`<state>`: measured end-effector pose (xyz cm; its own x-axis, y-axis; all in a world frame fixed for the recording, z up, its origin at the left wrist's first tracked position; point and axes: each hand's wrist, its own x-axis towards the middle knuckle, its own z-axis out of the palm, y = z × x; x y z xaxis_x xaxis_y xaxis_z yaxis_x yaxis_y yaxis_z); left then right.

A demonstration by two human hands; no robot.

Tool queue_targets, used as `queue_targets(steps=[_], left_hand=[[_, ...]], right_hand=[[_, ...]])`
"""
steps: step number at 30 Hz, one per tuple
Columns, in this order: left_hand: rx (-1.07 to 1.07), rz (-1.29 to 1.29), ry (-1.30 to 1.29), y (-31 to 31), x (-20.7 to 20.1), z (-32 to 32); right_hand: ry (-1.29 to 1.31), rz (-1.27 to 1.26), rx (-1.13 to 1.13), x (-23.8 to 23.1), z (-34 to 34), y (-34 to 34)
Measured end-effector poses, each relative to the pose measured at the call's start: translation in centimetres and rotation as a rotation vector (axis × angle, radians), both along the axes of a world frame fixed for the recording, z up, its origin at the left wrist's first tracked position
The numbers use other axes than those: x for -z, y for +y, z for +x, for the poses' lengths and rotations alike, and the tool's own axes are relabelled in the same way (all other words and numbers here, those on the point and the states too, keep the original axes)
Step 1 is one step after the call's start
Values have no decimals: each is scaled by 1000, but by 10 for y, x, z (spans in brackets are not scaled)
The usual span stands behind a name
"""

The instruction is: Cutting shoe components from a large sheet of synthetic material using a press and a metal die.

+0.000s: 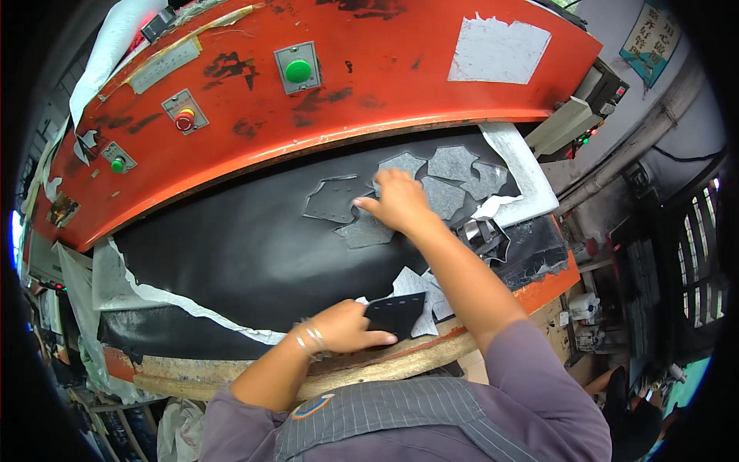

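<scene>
A large black sheet [231, 231] covers the bed of the orange machine. My left hand [339, 327], near the front edge, grips a flat black cut piece [399, 314] with a row of small marks along its edge. Farther back, my right hand [402, 199] reaches down onto the sheet, thumb spread from the fingers. Around it are several grey, fuzzy-looking angular shapes [454, 163]. Left of its thumb is a black outlined piece [331, 198] with small holes. My right hand partly covers the shapes beneath it.
Pale scraps [419, 286] and a metal-edged cutting die [485, 237] lie near my right forearm. The orange press head [346, 77] spans the back, with a green button [298, 71] and a red button [185, 119]. A wooden edge [323, 377] runs along the front.
</scene>
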<state>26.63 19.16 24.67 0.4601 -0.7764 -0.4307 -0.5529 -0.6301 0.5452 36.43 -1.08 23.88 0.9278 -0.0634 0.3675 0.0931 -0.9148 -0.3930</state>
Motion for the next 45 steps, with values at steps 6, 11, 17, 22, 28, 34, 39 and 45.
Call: queue_targets(steps=[6, 11, 17, 22, 28, 34, 39, 45], left_hand=[[-429, 150, -280, 66, -22, 20], [-643, -304, -820, 85, 35, 65], [-618, -17, -974, 71, 54, 74], [-471, 48, -905, 45, 52, 44], [-109, 121, -476, 13, 64, -58], [-212, -165, -70, 68, 33, -74], [-650, -394, -423, 129, 15, -49], [-827, -571, -299, 144, 19, 12]], right_hand=[[423, 152, 61, -4, 61, 31], [-174, 63, -294, 18, 16, 39], [107, -222, -837, 69, -145, 21], [385, -229, -763, 16, -161, -46], [-118, -873, -680, 18, -97, -139], [-142, -754, -847, -21, -85, -160], [-203, -397, -384, -70, -96, -155], [-34, 248, -385, -9, -41, 3]])
